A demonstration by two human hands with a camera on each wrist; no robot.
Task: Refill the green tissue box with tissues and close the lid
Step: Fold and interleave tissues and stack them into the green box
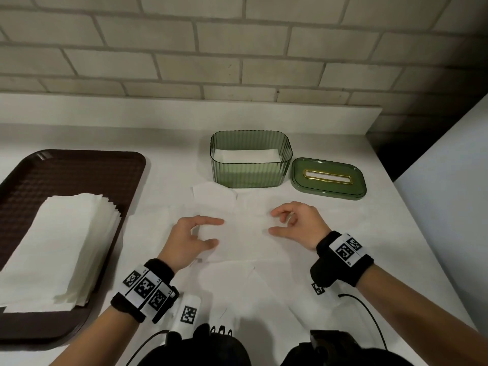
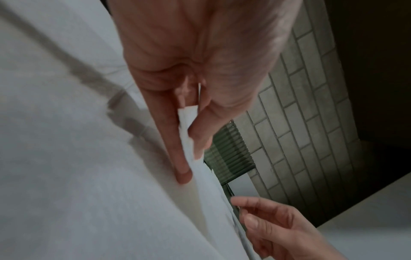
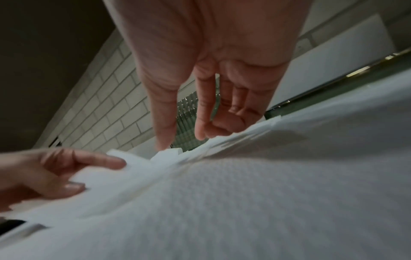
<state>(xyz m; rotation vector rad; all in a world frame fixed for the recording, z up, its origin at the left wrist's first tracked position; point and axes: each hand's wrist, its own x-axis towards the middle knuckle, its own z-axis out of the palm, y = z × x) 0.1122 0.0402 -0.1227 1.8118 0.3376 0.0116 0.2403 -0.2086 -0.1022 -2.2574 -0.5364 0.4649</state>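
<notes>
The green ribbed tissue box (image 1: 250,170) stands open at the back of the counter with a low layer of white tissues (image 1: 245,155) inside. Its green lid (image 1: 328,178), with a gold-rimmed slot, lies flat just right of the box. In front of the box, loose white tissues (image 1: 243,239) are spread on the counter. My left hand (image 1: 217,232) pinches the left edge of one between thumb and fingers, seen close in the left wrist view (image 2: 191,163). My right hand (image 1: 273,222) hovers at the tissue's right edge, its thumb and loosely curled fingers apart (image 3: 181,140), gripping nothing.
A dark brown tray (image 1: 79,170) at the left holds a stack of white tissues (image 1: 60,249). A brick wall and a white ledge run behind the box. The counter ends close to the right of the lid. Cables trail from both wrists near the front edge.
</notes>
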